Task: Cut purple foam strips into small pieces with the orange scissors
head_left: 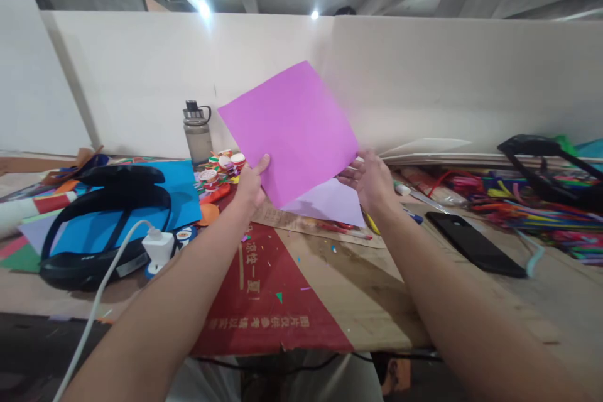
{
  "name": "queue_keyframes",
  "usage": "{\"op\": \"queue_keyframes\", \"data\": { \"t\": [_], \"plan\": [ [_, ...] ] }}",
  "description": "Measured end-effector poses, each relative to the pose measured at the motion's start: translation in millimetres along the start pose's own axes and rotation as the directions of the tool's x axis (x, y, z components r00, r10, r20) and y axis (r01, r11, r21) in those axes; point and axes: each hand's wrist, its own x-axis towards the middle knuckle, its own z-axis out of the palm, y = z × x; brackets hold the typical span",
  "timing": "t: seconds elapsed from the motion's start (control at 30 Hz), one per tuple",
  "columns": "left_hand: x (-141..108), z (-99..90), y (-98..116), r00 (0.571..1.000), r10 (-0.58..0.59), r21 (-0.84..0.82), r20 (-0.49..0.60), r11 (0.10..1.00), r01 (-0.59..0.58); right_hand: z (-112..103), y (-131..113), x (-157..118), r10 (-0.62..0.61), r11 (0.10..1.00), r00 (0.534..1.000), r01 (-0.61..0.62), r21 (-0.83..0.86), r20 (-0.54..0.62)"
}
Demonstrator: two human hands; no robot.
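Note:
A purple square sheet of paper (294,132) is held up above the table, tilted so that one corner points upward. My left hand (252,185) pinches its lower left edge, thumb on the front face and fingers behind. At the right corner is my right hand (370,181), its fingers spread and partly behind the paper's edge; whether they grip it is hard to make out. Under the held sheet, a pale lilac sheet (327,201) lies on the cardboard-covered table (367,301).
A water bottle (196,135) stands at the back left, near small round decorations (221,169). A black headset (94,257) and white charger (159,248) lie left on blue paper (181,191). On the right are a black phone (473,242) and colourful pipe cleaners (532,213).

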Motion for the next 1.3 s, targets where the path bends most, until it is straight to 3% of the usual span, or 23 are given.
{"op": "queue_keyframes", "data": {
  "t": [0.17,0.33,0.47,0.63,0.8,0.9,1.03,1.13,1.23,1.3],
  "plan": [
    [-2.3,-3.5,0.2,0.994,-0.091,-0.016,0.062,0.996,0.092,1.3,-3.7,-5.5,0.014,0.985,0.999,-0.005,0.173,-0.052],
    [-5.8,-4.8,-3.2,0.988,-0.134,0.018,0.077,0.991,0.133,3.2,-4.0,-6.8,-0.008,0.971,1.000,0.002,0.238,0.026],
    [-7.2,-5.9,-7.9,0.989,-0.131,0.021,0.075,0.991,0.130,10.2,-4.6,-9.3,-0.014,0.943,1.000,0.007,0.332,0.019],
    [-9.1,-5.2,-9.9,0.984,-0.148,0.022,0.097,0.989,0.146,17.2,-5.9,-16.4,0.013,0.951,0.997,-0.036,0.306,0.076],
    [-4.7,-6.2,-4.3,0.969,-0.232,0.008,0.081,0.973,0.232,19.1,-10.0,-20.2,-0.090,0.958,0.996,0.085,0.273,0.006],
    [0.0,-9.1,-1.8,0.979,-0.199,-0.007,0.039,0.980,0.199,20.9,-10.8,-23.3,-0.053,0.975,0.999,0.051,0.218,0.000],
    [3.3,-13.2,-3.3,0.983,-0.185,0.025,-0.002,0.982,0.185,17.7,-15.7,-31.7,-0.019,0.991,0.991,0.001,0.134,0.135],
    [3.3,-14.5,-6.1,0.980,-0.198,0.041,-0.009,0.979,0.198,9.1,-24.1,-41.2,-0.015,0.999,0.957,0.003,0.041,0.289],
    [2.5,-15.1,-7.6,0.975,-0.223,0.045,-0.011,0.974,0.223,1.1,-31.4,-53.4,0.142,0.983,0.891,-0.076,-0.168,0.431],
    [1.6,-15.8,-6.7,0.969,-0.245,0.044,-0.020,0.968,0.246,-1.4,-34.4,-61.7,0.264,0.958,0.849,-0.174,-0.229,0.458]
  ]
}}
